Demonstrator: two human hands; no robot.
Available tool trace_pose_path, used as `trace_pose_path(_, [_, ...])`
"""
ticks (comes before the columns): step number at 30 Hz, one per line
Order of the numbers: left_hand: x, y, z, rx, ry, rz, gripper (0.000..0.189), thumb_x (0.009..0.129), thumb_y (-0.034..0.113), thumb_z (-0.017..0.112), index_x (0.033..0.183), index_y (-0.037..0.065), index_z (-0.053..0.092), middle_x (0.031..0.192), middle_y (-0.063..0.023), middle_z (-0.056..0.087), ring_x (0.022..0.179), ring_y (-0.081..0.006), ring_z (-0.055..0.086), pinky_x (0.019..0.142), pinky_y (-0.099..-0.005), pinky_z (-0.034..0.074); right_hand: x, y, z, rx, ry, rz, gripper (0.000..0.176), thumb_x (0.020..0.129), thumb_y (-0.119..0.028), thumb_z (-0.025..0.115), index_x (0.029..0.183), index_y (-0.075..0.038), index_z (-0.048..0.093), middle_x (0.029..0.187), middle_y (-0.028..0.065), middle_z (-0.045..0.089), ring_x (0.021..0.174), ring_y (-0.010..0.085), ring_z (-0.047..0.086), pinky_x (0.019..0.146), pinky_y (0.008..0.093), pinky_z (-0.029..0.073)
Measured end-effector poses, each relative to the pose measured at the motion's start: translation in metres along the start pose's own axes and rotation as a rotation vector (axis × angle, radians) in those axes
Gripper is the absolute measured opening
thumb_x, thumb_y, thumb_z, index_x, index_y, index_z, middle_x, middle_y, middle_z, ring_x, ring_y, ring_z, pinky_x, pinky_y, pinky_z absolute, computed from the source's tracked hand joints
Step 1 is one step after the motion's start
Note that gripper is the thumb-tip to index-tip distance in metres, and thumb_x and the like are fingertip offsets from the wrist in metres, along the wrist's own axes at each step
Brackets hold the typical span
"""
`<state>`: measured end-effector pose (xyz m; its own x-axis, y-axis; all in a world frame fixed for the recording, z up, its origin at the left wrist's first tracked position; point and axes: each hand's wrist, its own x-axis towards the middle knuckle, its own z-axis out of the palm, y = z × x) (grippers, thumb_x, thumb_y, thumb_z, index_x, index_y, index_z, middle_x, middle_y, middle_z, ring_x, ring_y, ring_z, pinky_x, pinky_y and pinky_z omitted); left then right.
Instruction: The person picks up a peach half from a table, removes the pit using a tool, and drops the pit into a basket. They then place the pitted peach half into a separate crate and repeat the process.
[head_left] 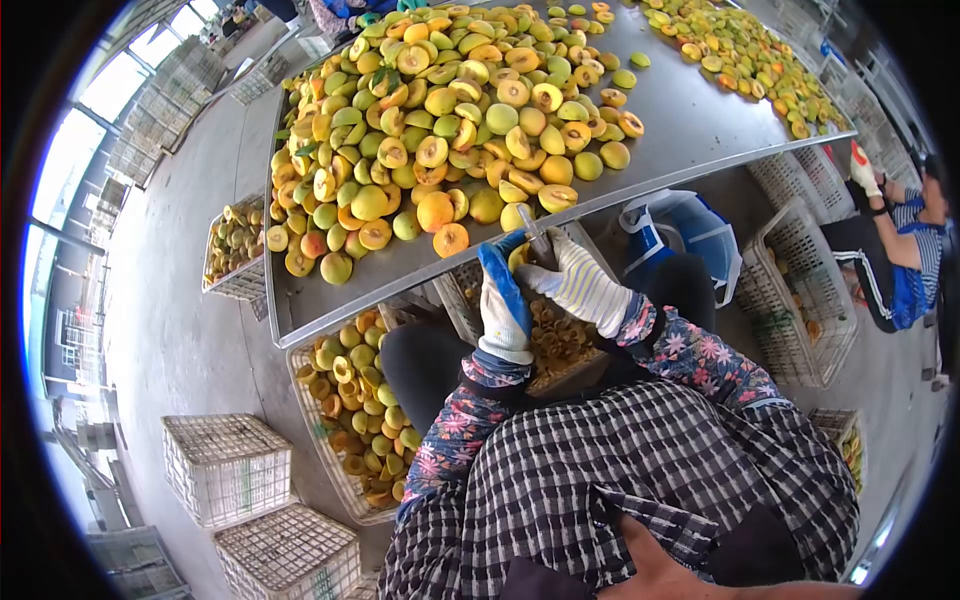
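My left hand (507, 300), in a white glove with a blue coated palm, is closed around a yellow peach piece (517, 259), mostly hidden by the fingers. My right hand (580, 285), in a striped white glove, grips a narrow metal tool (536, 238) whose tip points up and away from me. Both hands meet just in front of the metal table's edge (400, 290). Beyond them, a large heap of green and yellow peaches (440, 130), many cut in half with yellow flesh showing, covers the table's left part.
A crate of halved peaches (365, 420) stands left of my knees; peach scraps (560, 345) lie in a container between them. Under the table is a blue and white bucket (690, 240). Plastic crates (235, 465) stand on the floor. At right sits another person (905, 245).
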<state>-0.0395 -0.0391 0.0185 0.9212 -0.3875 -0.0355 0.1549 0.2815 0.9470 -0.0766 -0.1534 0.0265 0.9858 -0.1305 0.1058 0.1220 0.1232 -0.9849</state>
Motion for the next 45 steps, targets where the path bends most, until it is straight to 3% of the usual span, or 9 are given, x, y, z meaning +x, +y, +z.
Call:
trace_pose_path(5, [0.004,0.0,-0.005,-0.109,-0.023,-0.052,0.069,0.102,0.058,0.024,0.12,0.0,0.058,0.108,-0.0098,0.065,0.096,-0.0173,0.061,0.09,-0.0291,0.046,-0.005,-0.004,-0.007,-0.227,0.008,0.047,0.035,0.086,-0.006,0.062,0.118,-0.001,0.051,0.098,0.0085,0.06,0.087,0.0187,0.056,0.082,0.0322,0.047])
trace_pose_path(8, [-0.002,0.011,-0.01,0.304,-0.053,0.161,0.066,0.103,0.054,0.025,0.12,0.0,0.057,0.106,-0.0117,0.065,0.097,-0.0185,0.062,0.089,-0.03,0.048,-0.009,-0.003,-0.015,-0.458,0.01,0.022,0.035,0.082,-0.009,0.064,0.114,0.0,0.052,0.093,0.0113,0.06,0.084,0.023,0.057,0.08,0.0352,0.047])
trace_pose_path(12, [0.004,0.003,-0.035,-0.41,-0.091,-0.165,0.045,0.104,0.038,0.037,0.12,0.0,0.056,0.106,-0.0107,0.064,0.099,-0.0183,0.062,0.088,-0.0301,0.051,-0.02,0.014,-0.033,-0.568,0.037,-0.042,0.029,0.085,-0.013,0.064,0.109,0.0,0.052,0.089,0.0152,0.06,0.081,0.0263,0.059,0.075,0.0355,0.048])
trace_pose_path(16, [0.0,-0.009,-0.043,0.472,-0.179,0.403,0.027,0.1,0.015,0.047,0.121,0.001,0.054,0.114,-0.0119,0.061,0.103,-0.0198,0.062,0.093,-0.032,0.051,-0.034,0.002,-0.023,-0.485,-0.108,-0.132,0.026,0.089,-0.02,0.065,0.102,-0.001,0.053,0.085,0.0165,0.062,0.078,0.03,0.063,0.068,0.0341,0.051])
trace_pose_path(20, [0.004,-0.013,-0.043,-0.408,-0.102,-0.202,0.028,0.098,0.009,0.047,0.124,0.001,0.054,0.117,-0.0112,0.061,0.107,-0.0185,0.061,0.093,-0.0309,0.05,-0.035,-0.002,-0.023,-1.066,-0.142,-0.442,0.027,0.088,-0.023,0.066,0.1,-0.002,0.053,0.076,0.0151,0.066,0.066,0.0361,0.065,0.056,0.0425,0.051])
trace_pose_path(23, [0.004,-0.014,-0.046,0.383,-0.198,0.273,0.027,0.096,0.009,0.051,0.121,0.003,0.056,0.114,-0.0103,0.063,0.106,-0.018,0.062,0.092,-0.0303,0.05,-0.033,0.007,-0.022,-1.094,-0.153,-0.451,0.027,0.089,-0.024,0.065,0.099,-0.002,0.053,0.077,0.0163,0.066,0.066,0.0361,0.064,0.055,0.0428,0.051])
trace_pose_path(26, [-0.004,-0.003,-0.043,0.692,-0.133,0.379,0.027,0.091,0.007,0.057,0.118,0.004,0.057,0.109,-0.0082,0.065,0.102,-0.0166,0.063,0.09,-0.0298,0.05,-0.036,-0.004,-0.018,-1.108,-0.228,-0.327,0.026,0.09,-0.021,0.065,0.104,-0.003,0.053,0.081,0.0163,0.065,0.066,0.0392,0.063,0.056,0.0438,0.051])
trace_pose_path(39, [-0.006,-0.002,-0.036,0.703,-0.035,0.329,0.018,0.096,0.015,0.049,0.104,0.003,0.06,0.099,-0.0087,0.065,0.091,-0.0199,0.064,0.083,-0.0297,0.05,-0.039,0.029,-0.015,-0.999,-0.394,0.025,0.026,0.102,-0.027,0.046,0.107,-0.004,0.056,0.085,0.017,0.064,0.08,0.0348,0.063,0.066,0.0385,0.051])
trace_pose_path(45, [0.002,-0.011,-0.051,0.594,-0.231,0.082,0.041,0.107,0.033,0.035,0.106,0.0,0.06,0.098,-0.0068,0.065,0.089,-0.0152,0.062,0.085,-0.028,0.049,-0.041,0.03,-0.025,-0.938,-0.416,0.162,0.027,0.104,-0.026,0.043,0.106,-0.003,0.057,0.088,0.0149,0.062,0.085,0.0295,0.063,0.067,0.0367,0.05])
